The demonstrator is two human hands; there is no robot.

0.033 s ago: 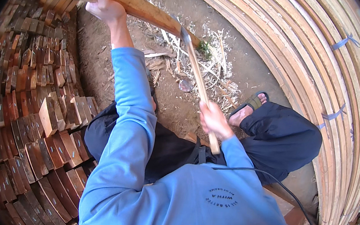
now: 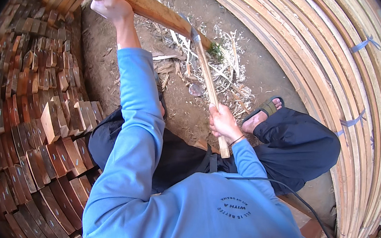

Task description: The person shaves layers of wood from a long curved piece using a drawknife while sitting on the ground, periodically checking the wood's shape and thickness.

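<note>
My left hand [image 2: 113, 7] wraps round a long curved piece of wood [image 2: 160, 13] at the upper left, its thumb over the top face. The piece is broad at its left end and narrows to a lower tip near the ground, beside a tuft of green. My right hand [image 2: 224, 123] is closed round the pale wooden handle of what looks like an adze [image 2: 208, 76]. Its small metal head lies against the narrow part of the wood, near the tip. The exact shape of the blade's edge cannot be made out.
Pale wood shavings [image 2: 231, 67] litter the dirt floor beneath the tip. Stacked short brown wood blocks [image 2: 33, 138] fill the left side. Long bent planks [image 2: 337, 65], some tied with blue strips, curve along the right. My sandalled foot [image 2: 262, 115] rests nearby. A black cable [image 2: 303, 197] crosses my shirt.
My right hand and the lower end of the handle have shifted slightly left. The curved wood and my left hand have barely moved.
</note>
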